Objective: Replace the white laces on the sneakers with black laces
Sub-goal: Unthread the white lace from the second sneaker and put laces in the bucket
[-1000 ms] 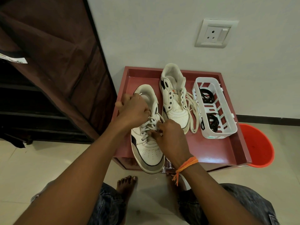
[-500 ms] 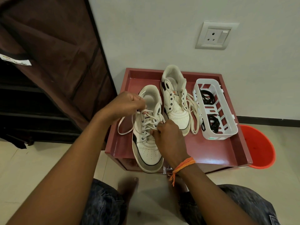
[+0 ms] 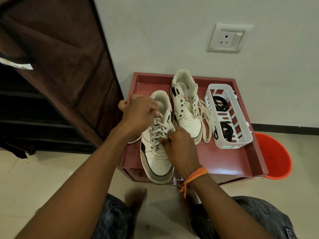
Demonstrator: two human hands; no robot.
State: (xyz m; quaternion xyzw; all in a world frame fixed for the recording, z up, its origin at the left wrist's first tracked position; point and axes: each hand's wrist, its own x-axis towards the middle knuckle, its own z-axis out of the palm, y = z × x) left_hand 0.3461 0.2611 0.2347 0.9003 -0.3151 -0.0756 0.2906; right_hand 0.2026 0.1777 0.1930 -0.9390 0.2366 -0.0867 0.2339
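Two white sneakers stand on a red tray-topped stand (image 3: 224, 159). The near sneaker (image 3: 158, 157) still carries its white lace (image 3: 159, 133) across the eyelets. My left hand (image 3: 138, 114) pinches a lace strand above the sneaker's tongue. My right hand (image 3: 181, 145) grips the sneaker's right side at the eyelets, fingertips on the lace. The far sneaker (image 3: 185, 104) has bare eyelets, and a loose white lace (image 3: 205, 121) lies beside it. Black laces (image 3: 224, 130) sit coiled in a white basket (image 3: 229, 145).
An orange bucket (image 3: 276, 159) stands on the floor right of the stand. A dark brown fabric wardrobe (image 3: 57, 66) fills the left. A wall socket (image 3: 226, 38) is above. My knees and bare foot (image 3: 136, 199) are below the stand's front edge.
My left hand pulled a white lace end out to the left, then came back over the sneaker's tongue. A loop of lace now lies at the sneaker's left side. My right hand stayed put.
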